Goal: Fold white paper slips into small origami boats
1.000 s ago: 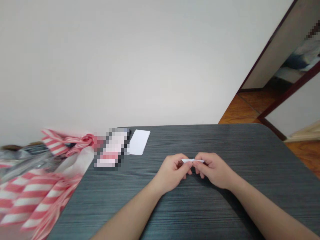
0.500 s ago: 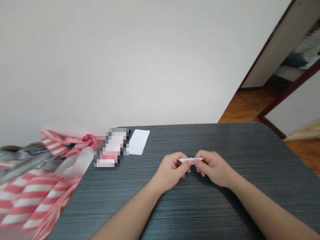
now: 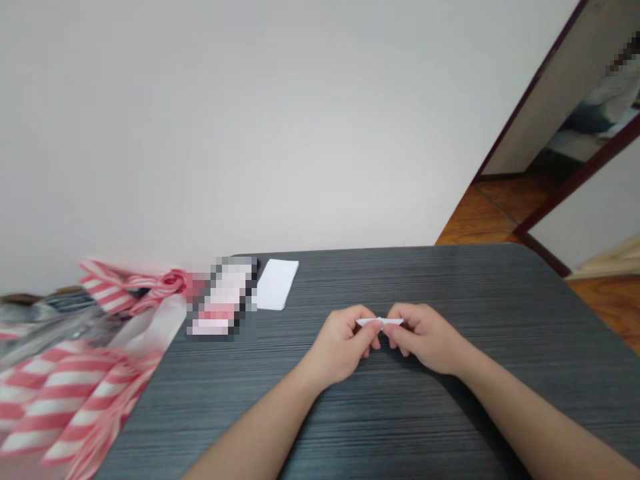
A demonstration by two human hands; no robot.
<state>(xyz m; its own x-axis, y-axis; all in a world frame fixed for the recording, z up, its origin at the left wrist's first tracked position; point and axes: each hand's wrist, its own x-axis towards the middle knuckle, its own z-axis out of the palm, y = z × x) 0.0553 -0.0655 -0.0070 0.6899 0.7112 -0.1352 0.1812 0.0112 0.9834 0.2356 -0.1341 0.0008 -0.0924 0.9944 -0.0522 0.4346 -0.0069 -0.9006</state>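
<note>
At the far left, beside the tabletop [image 3: 480, 283], lies red-and-white striped cloth [image 3: 65, 393], which looks soft. On the far left part of the tabletop there is a flat, pixelated object [image 3: 223, 300], and just to the right of it a white sheet or stack of paper [image 3: 277, 285].

Further right, the left hand [image 3: 343, 343] pinches a small folded white piece [image 3: 381, 320], probably paper, between thumb and fingers. The piece is above the nearer, middle part of the tabletop, with its pointed ends toward left and right. The right hand [image 3: 425, 337] pinches it too, thumbs near its middle.

I judge it very light, rather stiff along the folds but easy to crumple, and not much slippery. The good place to take hold is the thicker middle, with gentle fingertips; the thin ends could bend.
</note>
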